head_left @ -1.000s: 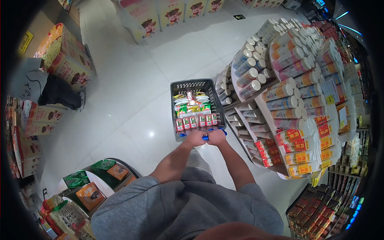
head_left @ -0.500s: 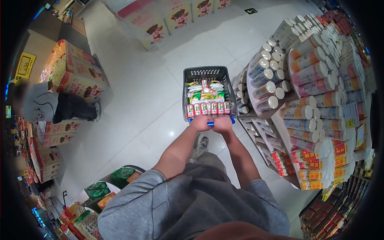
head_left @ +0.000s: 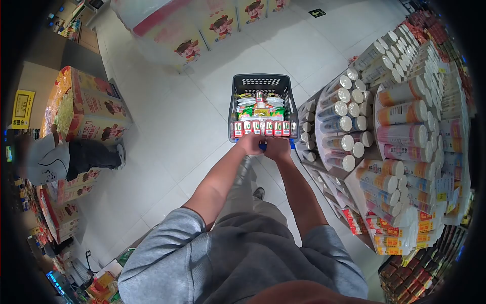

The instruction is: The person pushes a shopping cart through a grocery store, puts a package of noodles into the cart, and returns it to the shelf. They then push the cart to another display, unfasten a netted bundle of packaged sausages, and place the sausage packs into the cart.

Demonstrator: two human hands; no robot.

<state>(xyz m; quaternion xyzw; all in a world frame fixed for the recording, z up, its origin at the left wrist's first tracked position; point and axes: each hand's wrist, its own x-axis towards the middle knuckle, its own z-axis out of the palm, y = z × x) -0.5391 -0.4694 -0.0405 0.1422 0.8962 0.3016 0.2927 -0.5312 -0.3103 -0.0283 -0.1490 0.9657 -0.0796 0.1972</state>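
Note:
Both hands are closed on the blue handle [head_left: 292, 144] at the near end of a black shopping basket [head_left: 261, 81]. My left hand [head_left: 250, 144] wraps its left part, and my right hand [head_left: 277, 148] lies close beside it on the right. Inside the basket, a row of red cans [head_left: 255, 127] stands along the near side. Behind them lie green and white packets [head_left: 245, 112], with a single red can [head_left: 259, 96] farther back. The fingertips of both hands are hidden under the knuckles.
Shelves of stacked canisters [head_left: 402, 137] rise close to the basket's right. A person [head_left: 91, 156] stands at the left by printed display boxes [head_left: 96, 111]. More printed boxes [head_left: 220, 25] stand ahead. A floor sign [head_left: 317, 13] lies beyond, on the tiled floor [head_left: 162, 126].
The basket sits a little farther forward in view, with both hands still on its handle. The canister shelves have come nearer on the right, and the lower-left display has slipped mostly behind my body.

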